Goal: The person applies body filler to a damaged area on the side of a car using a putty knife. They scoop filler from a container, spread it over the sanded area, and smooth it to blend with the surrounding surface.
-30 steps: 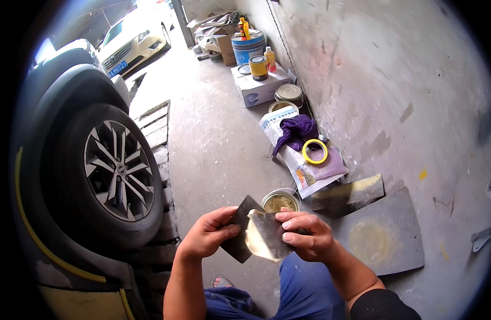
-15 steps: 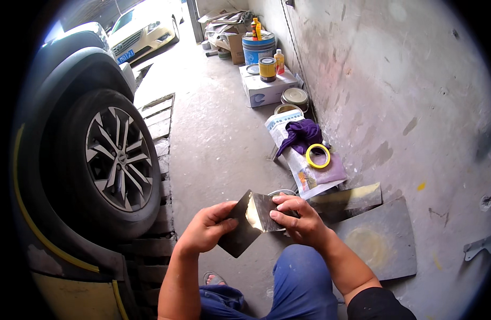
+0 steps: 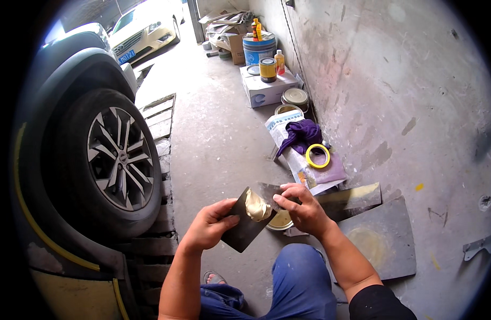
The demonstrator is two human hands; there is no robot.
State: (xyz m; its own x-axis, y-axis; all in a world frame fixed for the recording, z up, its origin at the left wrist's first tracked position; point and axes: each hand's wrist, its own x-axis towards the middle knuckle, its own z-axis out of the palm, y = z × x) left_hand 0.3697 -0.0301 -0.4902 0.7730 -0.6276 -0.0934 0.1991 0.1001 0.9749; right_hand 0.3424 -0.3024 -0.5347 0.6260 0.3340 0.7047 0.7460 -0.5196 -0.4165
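Observation:
My left hand (image 3: 212, 224) is closed on one edge of a dark, flat putty spreader (image 3: 238, 234), held tilted above the floor. A thick lump of cream-coloured putty (image 3: 257, 206) sits on its upper right part. Between the thumb and fingers of my right hand (image 3: 304, 209) is a second dark putty spreader (image 3: 271, 192), its edge at the right side of the putty; my fingers cover part of it. Under my right hand shows the rim of a round can or lid (image 3: 280, 221) with pale stuff in it, partly hidden.
A car wheel (image 3: 120, 160) stands close on my left. To the right, a purple cloth (image 3: 301, 134) and a yellow tape roll (image 3: 317, 156) lie on a plastic bag. A grey panel (image 3: 379, 240) lies by the wall. Cans and bottles stand around a white box (image 3: 264, 90).
The right spreader has turned and drawn back from the left one, uncovering the putty lump. The round can or lid beneath now shows. The left hand has barely moved.

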